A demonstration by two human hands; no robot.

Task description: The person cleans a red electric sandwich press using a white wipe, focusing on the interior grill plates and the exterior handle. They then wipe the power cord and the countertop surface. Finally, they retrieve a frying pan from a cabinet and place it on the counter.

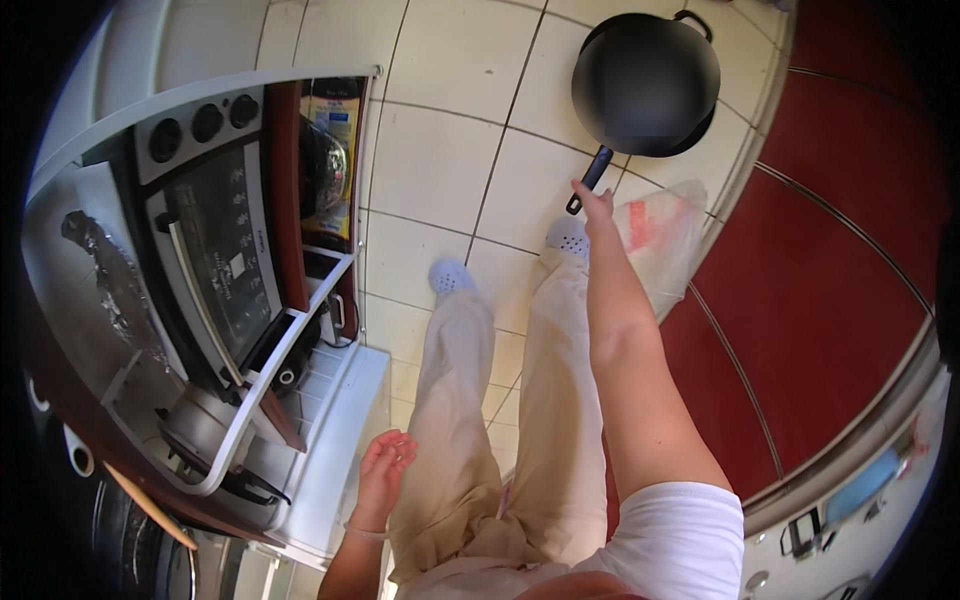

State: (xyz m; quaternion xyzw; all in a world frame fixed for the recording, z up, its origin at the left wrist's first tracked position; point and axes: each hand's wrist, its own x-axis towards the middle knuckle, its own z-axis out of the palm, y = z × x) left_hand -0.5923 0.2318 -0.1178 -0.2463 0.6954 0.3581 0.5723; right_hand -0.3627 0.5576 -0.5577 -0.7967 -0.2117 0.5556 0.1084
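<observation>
At the upper right, my right hand (pixel 596 201) grips the black handle of a dark frying pan (pixel 637 90). The pan's inside is blurred, so I cannot tell what is in it. A dark rim and a loop handle (pixel 696 24) show around its far side; whether they belong to a second pan beneath is unclear. My right arm is stretched out in front. My left hand (pixel 385 465) hangs beside my left thigh with loosely curled fingers and holds nothing.
To the left, a white-railed shelf rack (pixel 262 390) holds a toaster oven (pixel 217 247), a yellow package (pixel 334 165) and a lidded pot (pixel 199 431). A plastic bag (pixel 667 240) lies on the tiled floor (pixel 427 172) by red cabinets (pixel 825 285). A counter (pixel 780 577) lies lower right.
</observation>
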